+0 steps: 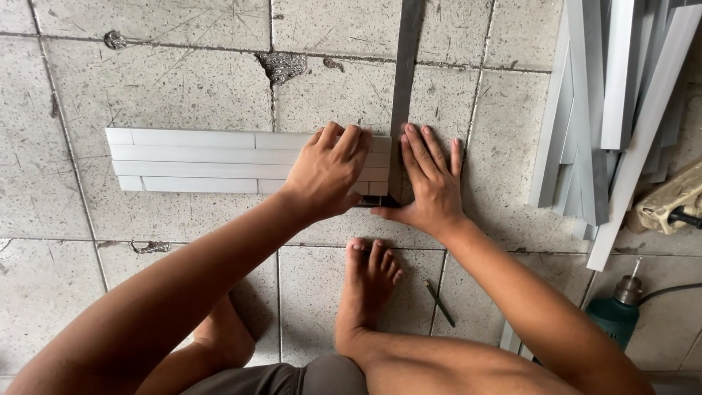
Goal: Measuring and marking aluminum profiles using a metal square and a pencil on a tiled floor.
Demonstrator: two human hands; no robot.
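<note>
Tiled floor — left hand flat on grey strips, right hand beside (both grips open).

The left hand hides the right ends of the grey strips; beyond the right hand, the metal bar runs off the top edge.

Workshop floor, stacked metal strips, power tool
</note>
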